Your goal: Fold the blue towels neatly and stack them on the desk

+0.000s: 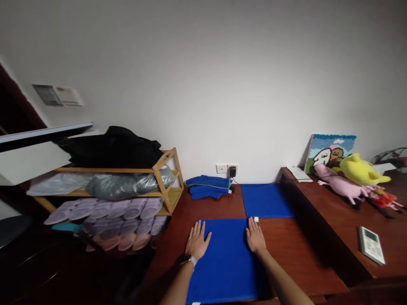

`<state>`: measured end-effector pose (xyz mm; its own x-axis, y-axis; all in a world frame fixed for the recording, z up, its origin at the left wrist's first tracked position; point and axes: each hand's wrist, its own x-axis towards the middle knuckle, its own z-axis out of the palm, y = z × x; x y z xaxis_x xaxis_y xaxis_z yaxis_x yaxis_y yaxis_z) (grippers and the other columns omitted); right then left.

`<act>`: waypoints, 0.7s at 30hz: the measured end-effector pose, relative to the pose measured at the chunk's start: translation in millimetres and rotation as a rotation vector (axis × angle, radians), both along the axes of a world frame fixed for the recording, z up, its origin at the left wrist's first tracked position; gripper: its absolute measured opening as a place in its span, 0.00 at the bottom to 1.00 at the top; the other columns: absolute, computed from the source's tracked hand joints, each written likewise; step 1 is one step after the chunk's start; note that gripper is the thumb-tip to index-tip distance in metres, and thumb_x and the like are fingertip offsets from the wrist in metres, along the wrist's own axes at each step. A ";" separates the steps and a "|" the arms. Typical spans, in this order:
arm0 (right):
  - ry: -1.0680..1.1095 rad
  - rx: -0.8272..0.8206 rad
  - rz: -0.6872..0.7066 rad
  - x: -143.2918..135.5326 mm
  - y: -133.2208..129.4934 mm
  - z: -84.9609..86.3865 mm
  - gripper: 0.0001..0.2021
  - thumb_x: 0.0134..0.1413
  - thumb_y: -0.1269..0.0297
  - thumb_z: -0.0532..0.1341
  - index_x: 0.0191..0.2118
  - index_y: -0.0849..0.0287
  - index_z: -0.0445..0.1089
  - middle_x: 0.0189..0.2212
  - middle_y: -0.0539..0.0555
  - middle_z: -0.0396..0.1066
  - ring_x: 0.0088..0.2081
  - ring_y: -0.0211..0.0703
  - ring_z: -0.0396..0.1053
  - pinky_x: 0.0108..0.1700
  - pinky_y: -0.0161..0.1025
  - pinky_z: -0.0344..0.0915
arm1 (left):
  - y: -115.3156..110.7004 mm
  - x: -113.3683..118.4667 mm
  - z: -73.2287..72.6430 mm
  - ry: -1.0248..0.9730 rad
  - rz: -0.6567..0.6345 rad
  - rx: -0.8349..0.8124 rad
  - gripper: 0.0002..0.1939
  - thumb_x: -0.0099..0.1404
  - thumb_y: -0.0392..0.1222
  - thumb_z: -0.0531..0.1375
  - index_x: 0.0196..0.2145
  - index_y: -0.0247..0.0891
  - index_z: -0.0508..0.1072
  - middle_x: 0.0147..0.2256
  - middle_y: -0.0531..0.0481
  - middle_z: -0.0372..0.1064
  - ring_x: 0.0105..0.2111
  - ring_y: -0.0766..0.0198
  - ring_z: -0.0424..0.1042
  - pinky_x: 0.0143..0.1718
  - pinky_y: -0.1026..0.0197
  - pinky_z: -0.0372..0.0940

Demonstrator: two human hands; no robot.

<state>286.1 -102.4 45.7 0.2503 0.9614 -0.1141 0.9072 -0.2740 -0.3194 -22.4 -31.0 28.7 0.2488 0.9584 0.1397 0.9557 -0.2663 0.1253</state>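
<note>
Two hands, both open, grasping nothing: left hand flat across the far-left edge of the blue cloth, thumb on fabric, other fingers over wood; right hand flat at the far-right corner, beside the white tag. Cloth lies spread on the bench, near edge about at the bench's front edge.

Handling, my read: flat palms, light even pressure, stroke outward. Pin one corner while the other side is worked, else it creeps. Keep wristband off the fabric.

Room: bare wood right of the cloth, then a drop into the dark gap before the raised cabinet. Left, a narrower wood strip, then slipper rack. Far side tight: second blue cloth near the right fingertips, folded cloths by the wall.
</note>
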 end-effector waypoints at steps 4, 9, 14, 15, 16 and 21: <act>-0.001 0.006 -0.019 -2.3 -3.9 0.1 0.32 0.71 0.55 0.35 0.75 0.62 0.38 0.75 0.51 0.35 0.75 0.44 0.33 0.73 0.46 0.37 | 2.7 -0.7 -3.4 -0.008 0.006 0.009 0.40 0.73 0.62 0.42 0.72 0.33 0.53 0.73 0.38 0.45 0.73 0.49 0.44 0.71 0.43 0.44; -0.033 0.060 -0.010 -4.9 -8.3 -7.8 0.32 0.71 0.54 0.35 0.75 0.61 0.38 0.75 0.50 0.35 0.75 0.43 0.30 0.74 0.46 0.33 | 5.8 -0.9 -7.2 0.018 0.008 0.027 0.40 0.73 0.63 0.42 0.72 0.33 0.53 0.73 0.39 0.45 0.73 0.51 0.45 0.71 0.45 0.44; -0.010 0.060 0.034 -5.5 -10.5 -2.6 0.32 0.71 0.53 0.34 0.75 0.58 0.37 0.75 0.46 0.34 0.75 0.42 0.29 0.74 0.48 0.32 | 7.5 -1.3 -6.0 0.041 0.012 0.020 0.40 0.73 0.63 0.41 0.72 0.34 0.52 0.73 0.40 0.45 0.73 0.52 0.44 0.71 0.45 0.44; -0.005 0.049 0.033 -5.4 -10.4 -1.3 0.32 0.71 0.52 0.34 0.75 0.58 0.38 0.75 0.46 0.34 0.75 0.43 0.29 0.74 0.49 0.32 | 8.4 -2.0 -5.4 0.049 0.015 0.012 0.40 0.73 0.63 0.41 0.72 0.35 0.53 0.73 0.41 0.45 0.73 0.51 0.45 0.71 0.44 0.44; -0.001 0.042 0.030 -5.3 -10.2 -0.5 0.32 0.71 0.52 0.34 0.75 0.58 0.38 0.75 0.47 0.35 0.75 0.43 0.30 0.74 0.49 0.32 | 9.5 -2.6 -4.5 0.062 0.018 0.000 0.40 0.73 0.63 0.41 0.72 0.36 0.53 0.73 0.41 0.45 0.73 0.51 0.45 0.71 0.43 0.44; 0.020 0.068 0.023 -5.0 -9.3 -1.4 0.32 0.71 0.52 0.35 0.75 0.56 0.38 0.75 0.47 0.35 0.75 0.43 0.30 0.74 0.50 0.32 | 7.9 15.6 7.5 0.113 0.018 0.046 0.37 0.73 0.58 0.42 0.71 0.34 0.56 0.72 0.40 0.49 0.72 0.50 0.47 0.72 0.42 0.41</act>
